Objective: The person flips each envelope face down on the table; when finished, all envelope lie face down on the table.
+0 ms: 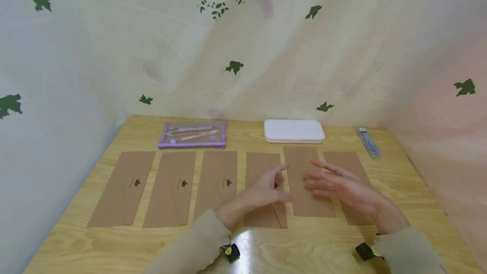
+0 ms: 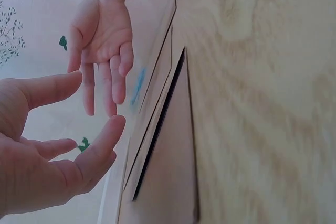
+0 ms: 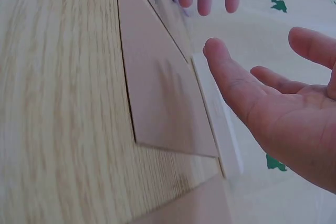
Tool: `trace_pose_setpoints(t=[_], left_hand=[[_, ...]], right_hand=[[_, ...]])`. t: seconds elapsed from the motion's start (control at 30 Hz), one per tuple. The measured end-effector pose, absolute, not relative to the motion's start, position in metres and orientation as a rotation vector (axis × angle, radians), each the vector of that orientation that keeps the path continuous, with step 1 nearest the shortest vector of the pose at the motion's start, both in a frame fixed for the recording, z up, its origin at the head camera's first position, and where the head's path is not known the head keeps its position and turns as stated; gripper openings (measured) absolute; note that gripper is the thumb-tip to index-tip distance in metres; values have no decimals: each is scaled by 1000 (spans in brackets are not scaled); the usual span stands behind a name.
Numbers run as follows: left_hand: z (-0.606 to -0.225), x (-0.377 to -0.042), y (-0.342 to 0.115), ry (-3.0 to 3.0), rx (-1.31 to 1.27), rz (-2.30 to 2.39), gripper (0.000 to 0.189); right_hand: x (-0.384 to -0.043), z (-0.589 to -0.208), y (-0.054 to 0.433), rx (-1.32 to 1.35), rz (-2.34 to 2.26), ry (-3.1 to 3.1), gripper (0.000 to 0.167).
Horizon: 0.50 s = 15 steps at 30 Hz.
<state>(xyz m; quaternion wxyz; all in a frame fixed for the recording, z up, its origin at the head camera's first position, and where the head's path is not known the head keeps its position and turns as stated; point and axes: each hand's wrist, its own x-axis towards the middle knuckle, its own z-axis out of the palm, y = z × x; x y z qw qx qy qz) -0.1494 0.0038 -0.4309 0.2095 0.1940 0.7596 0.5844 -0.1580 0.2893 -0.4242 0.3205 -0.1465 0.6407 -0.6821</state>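
Observation:
Several brown paper envelopes lie in a row across the table; the leftmost envelope [image 1: 121, 189] carries a small black crown print. My left hand [image 1: 268, 187] hovers over the fourth envelope [image 1: 262, 162], thumb and fingers spread and nothing held. Facing it, my right hand [image 1: 348, 189] is raised between the fifth envelope [image 1: 304, 198] and the rightmost envelope [image 1: 344, 162], its fingers extended and holding nothing. No print shows on the fifth envelope. In the left wrist view the right palm [image 2: 107, 30] is turned toward the left hand [image 2: 58, 150], with a gap between them.
Behind the row lie a clear pencil pouch [image 1: 192, 143] with purple edges and pencils inside, a white flat case [image 1: 294, 131], and a slim blue packet [image 1: 368, 142] at the right. A pale curtain [image 1: 266, 54] with leaf prints surrounds the wooden table [image 1: 87, 244].

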Motion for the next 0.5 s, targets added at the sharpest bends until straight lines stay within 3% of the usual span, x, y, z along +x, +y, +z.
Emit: trace_pose_setpoints(t=[0.5], left_hand=[[-432,-163,-48,2134,427,1709,83]], right_hand=[[-166,-428,242,-401,-1776,1683,64]])
